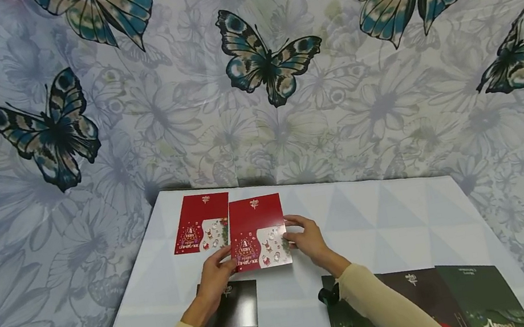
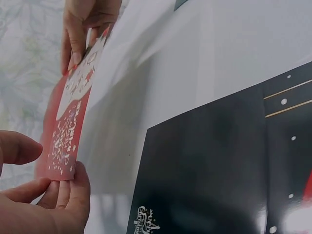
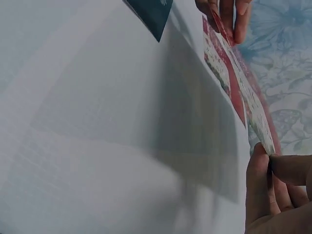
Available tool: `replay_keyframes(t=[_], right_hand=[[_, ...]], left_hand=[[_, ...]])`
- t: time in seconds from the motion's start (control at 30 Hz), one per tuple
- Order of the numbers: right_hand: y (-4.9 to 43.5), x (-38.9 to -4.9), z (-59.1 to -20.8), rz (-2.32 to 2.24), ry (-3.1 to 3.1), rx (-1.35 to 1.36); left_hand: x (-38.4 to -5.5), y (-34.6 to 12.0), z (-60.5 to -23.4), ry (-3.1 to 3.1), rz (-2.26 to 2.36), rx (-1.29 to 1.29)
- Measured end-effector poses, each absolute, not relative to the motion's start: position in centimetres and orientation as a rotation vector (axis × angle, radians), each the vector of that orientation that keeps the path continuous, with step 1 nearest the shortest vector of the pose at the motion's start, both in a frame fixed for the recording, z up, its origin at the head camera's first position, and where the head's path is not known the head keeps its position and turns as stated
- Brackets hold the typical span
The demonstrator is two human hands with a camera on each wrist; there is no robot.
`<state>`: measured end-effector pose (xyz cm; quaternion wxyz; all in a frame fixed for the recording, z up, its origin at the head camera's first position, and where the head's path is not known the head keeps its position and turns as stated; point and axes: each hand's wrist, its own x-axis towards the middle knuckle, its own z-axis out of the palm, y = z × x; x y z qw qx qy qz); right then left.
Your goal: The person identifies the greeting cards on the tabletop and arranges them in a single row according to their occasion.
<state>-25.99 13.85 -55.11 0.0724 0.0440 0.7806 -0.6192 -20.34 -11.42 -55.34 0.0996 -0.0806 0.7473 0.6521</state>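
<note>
Both hands hold a red Christmas card (image 1: 257, 219) above the table, its shadow falling below in the left wrist view. My left hand (image 1: 213, 281) grips its lower left edge, fingers (image 2: 80, 195) under the card's end. On the opposite side, my right hand (image 1: 310, 241) pinches the edge between thumb and fingers (image 3: 257, 168). The card has a white panel with small figures and the words "A very merry Christmas". A matching red card (image 1: 206, 204) lies flat just left of it, partly overlapped in the head view.
Beneath my left forearm lies a black and red Christmas card (image 1: 241, 303). At the front right are a dark green card (image 1: 343, 326), a dark brown card (image 1: 411, 294) and another green card (image 1: 475, 289). The white table (image 1: 381, 224) ends against a butterfly-patterned backdrop (image 1: 218, 148).
</note>
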Motion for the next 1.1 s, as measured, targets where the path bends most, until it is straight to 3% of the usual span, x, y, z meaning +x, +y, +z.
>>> replay_keyframes(t=[0.7, 1.1], right_hand=[[13.6, -28.6, -55.5, -1.730, 2.192, 0.095], [12.9, -29.8, -55.3, -1.775, 2.276, 0.299]], left_hand=[[-23.6, -12.2, -55.6, 2.159, 1.878, -0.249], [-24.4, -11.9, -55.9, 2.182, 1.848, -0.260]])
